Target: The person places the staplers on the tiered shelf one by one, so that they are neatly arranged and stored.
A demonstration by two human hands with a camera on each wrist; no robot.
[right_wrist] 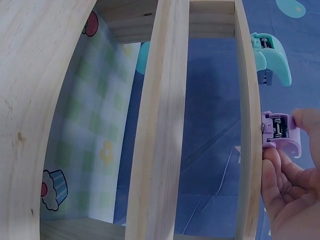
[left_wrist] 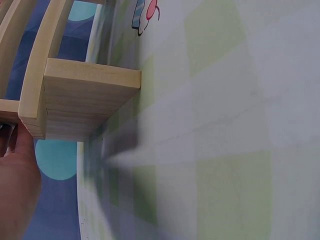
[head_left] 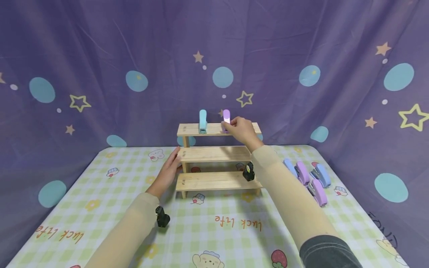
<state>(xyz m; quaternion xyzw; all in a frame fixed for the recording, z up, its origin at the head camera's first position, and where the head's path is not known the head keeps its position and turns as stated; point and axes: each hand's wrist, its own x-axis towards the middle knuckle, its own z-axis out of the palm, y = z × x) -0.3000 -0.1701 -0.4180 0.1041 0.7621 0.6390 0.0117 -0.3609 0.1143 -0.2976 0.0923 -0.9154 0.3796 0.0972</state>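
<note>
A three-tier wooden shelf (head_left: 214, 153) stands on the cloth. On its top tier, my right hand (head_left: 244, 130) pinches a purple stapler (head_left: 226, 114) between thumb and fingers; in the right wrist view the stapler (right_wrist: 277, 129) sits at the board's edge with the thumb on one side and fingers beneath. A mint-green stapler (head_left: 202, 121) stands to its left on the same tier. My left hand (head_left: 167, 171) rests against the left end of the middle tier, with part of its fingers hidden behind the wood.
Several blue and purple staplers (head_left: 302, 173) lie on the table to the right of the shelf, beside my right forearm. A checked cloth (head_left: 110, 208) covers the table. A purple curtain (head_left: 161, 44) hangs close behind the shelf.
</note>
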